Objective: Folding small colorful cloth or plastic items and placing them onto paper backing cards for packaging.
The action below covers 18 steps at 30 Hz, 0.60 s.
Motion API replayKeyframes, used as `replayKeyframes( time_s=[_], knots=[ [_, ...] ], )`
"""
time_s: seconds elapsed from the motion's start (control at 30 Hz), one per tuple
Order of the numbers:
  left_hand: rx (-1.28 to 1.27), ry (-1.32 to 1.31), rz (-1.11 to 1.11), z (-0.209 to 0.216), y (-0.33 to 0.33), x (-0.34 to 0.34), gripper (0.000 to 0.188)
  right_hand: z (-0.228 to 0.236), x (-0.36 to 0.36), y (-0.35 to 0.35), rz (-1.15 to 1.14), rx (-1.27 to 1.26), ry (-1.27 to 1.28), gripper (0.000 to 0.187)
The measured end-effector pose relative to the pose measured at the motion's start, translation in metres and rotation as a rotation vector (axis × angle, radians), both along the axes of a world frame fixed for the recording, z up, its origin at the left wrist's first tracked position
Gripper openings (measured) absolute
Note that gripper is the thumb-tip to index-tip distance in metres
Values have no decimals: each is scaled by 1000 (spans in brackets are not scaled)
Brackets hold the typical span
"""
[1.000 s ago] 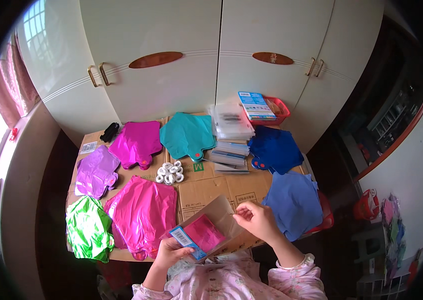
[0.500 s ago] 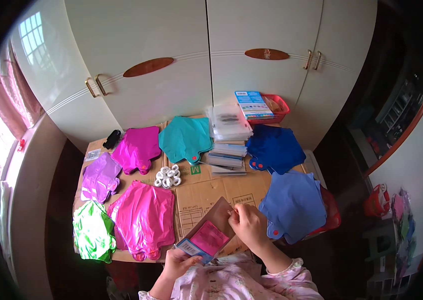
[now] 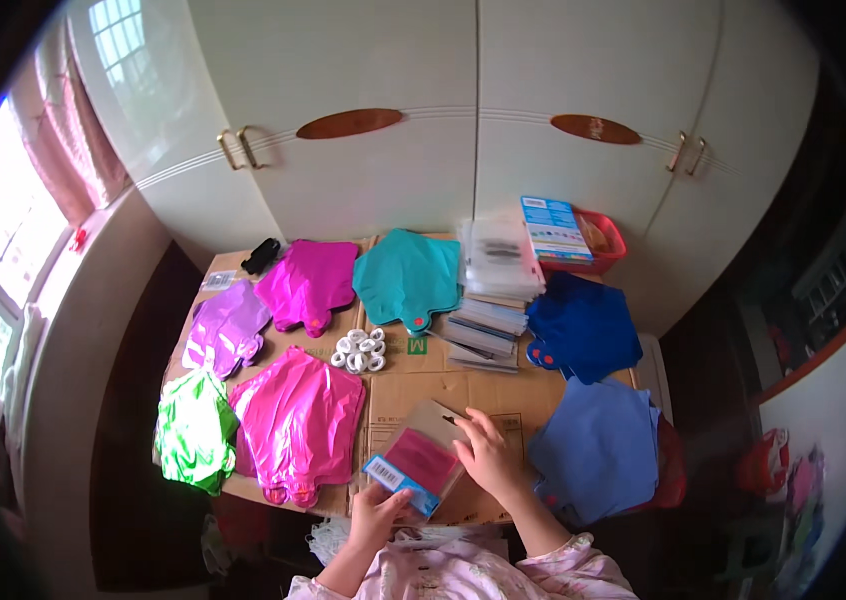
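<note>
A flat clear plastic package with a pink folded sheet inside and a blue-and-white barcode label is held tilted over the cardboard, in front of me. My left hand grips its lower end, thumb on top of the blue label. At the upper right end, the fingertips of my right hand touch the clear flap beside a small dark mark, fingers a little apart. Left of the package lies a stack of shiny pink flat foil pieces; to the right, a stack of grey-blue ones.
Around the cardboard lie green, lilac, magenta, teal and navy stacks. White ribbon rolls sit mid-left. Clear packages and a red basket stand behind, before white cabinets.
The package has been lowered toward the cardboard. My right fingers have loosened from a pinch on its upper edge and spread on the flap. The whole view has shifted.
</note>
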State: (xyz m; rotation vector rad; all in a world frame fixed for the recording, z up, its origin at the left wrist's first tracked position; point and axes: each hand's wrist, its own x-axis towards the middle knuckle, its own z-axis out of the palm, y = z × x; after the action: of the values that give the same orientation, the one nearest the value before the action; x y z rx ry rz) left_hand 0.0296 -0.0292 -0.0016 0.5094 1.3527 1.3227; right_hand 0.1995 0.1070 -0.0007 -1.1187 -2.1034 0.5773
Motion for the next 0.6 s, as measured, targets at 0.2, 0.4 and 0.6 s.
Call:
replayKeyframes(
  time_s=[0.2, 0.4, 0.6],
  knots=[
    [-237, 153, -327, 16, -15, -13, 22, -17, -2, 10, 47, 174, -118, 23],
    [444, 1539, -457, 44, -6, -25, 29, -6, 5, 0, 201, 116, -59, 18],
    [687, 1681, -693, 19, 9, -37, 32, -8, 16, -14, 227, 99, -98, 13]
  ],
)
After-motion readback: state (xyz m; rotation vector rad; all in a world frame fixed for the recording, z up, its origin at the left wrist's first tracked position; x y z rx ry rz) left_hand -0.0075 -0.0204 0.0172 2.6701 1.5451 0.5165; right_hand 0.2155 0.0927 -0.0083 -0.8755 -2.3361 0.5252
